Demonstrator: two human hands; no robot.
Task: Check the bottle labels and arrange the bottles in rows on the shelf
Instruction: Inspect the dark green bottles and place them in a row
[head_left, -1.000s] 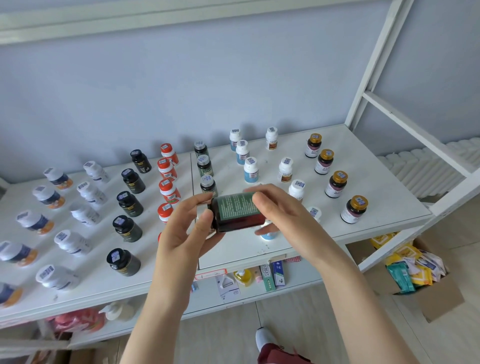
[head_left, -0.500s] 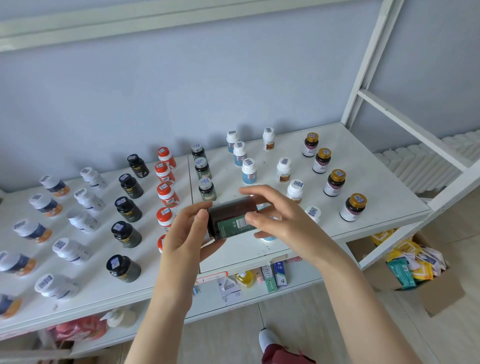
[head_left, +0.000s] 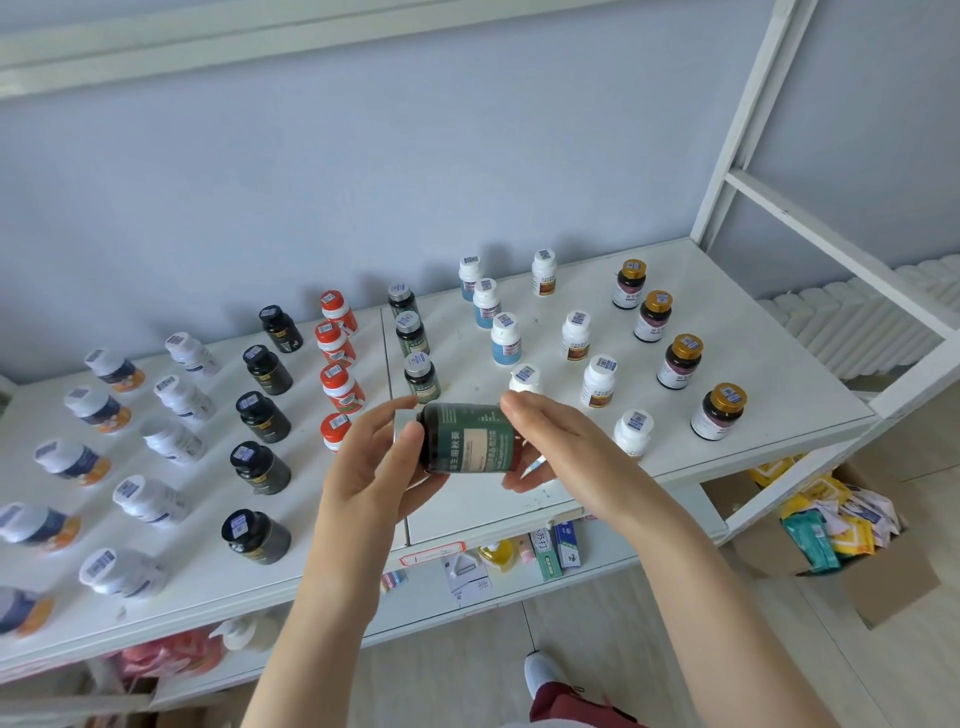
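A dark bottle with a green label (head_left: 467, 439) lies sideways in the air over the front of the white shelf (head_left: 769, 364). My left hand (head_left: 374, 462) grips its grey cap end, and my right hand (head_left: 550, 441) holds its base end with fingers curled round it. The label with a pale panel faces me. Behind it, three matching grey-capped bottles (head_left: 422, 376) stand in a row. Rows of red-capped bottles (head_left: 340, 387), black bottles (head_left: 262, 415), blue-labelled white bottles (head_left: 505, 338) and gold-capped bottles (head_left: 680, 361) stand on the shelf.
More white bottles (head_left: 174, 397) and orange-based bottles (head_left: 96, 408) fill the left of the shelf. A lower shelf holds small boxes (head_left: 550, 551). A cardboard box of packets (head_left: 852, 535) sits on the floor at right, beside the white frame upright (head_left: 748, 104).
The bottle has been turned in my hands, so a different part of the label with a pale panel now faces me. Both hands stay in about the same place.
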